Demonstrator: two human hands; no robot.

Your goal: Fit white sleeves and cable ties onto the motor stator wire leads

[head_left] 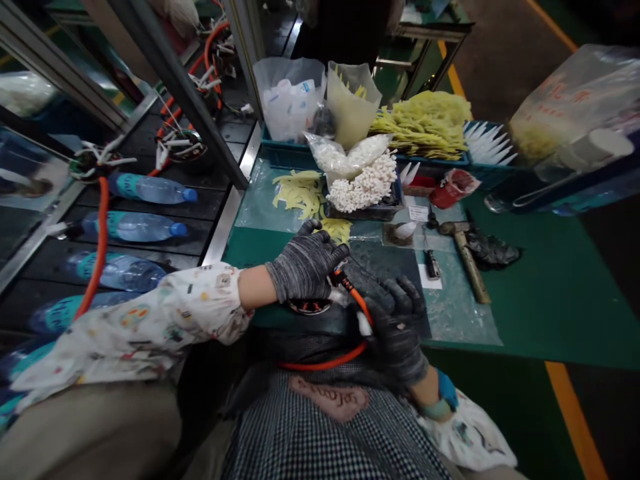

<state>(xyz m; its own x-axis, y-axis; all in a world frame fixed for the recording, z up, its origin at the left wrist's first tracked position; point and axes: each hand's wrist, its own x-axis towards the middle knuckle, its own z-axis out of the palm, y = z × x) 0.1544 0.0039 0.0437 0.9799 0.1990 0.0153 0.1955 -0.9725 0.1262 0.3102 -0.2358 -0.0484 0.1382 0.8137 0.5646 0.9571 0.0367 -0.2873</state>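
My left hand (310, 263), in a grey knit glove, is closed at the black-sleeved end of an orange cable (361, 305). Just under it shows part of a round piece with copper-coloured windings (310, 306), mostly hidden by the glove. My right hand (397, 327), gloved alike, has its fingers curled beside the cable, which bends past the thumb and runs back across my checked apron (320, 433). A thin dark strand seems to reach from the left fingers toward the right ones; what the right hand grips is unclear. Something small and white lies by the right thumb.
A hammer (467, 260) and a black-handled tool (431, 263) lie right on the green table (560, 300). Behind are yellow slips (425, 127), white tubing pieces (363, 180) and a red pouch (454, 189). Left, water bottles (150, 189) and cabled wound parts (95, 162) line dark slats.
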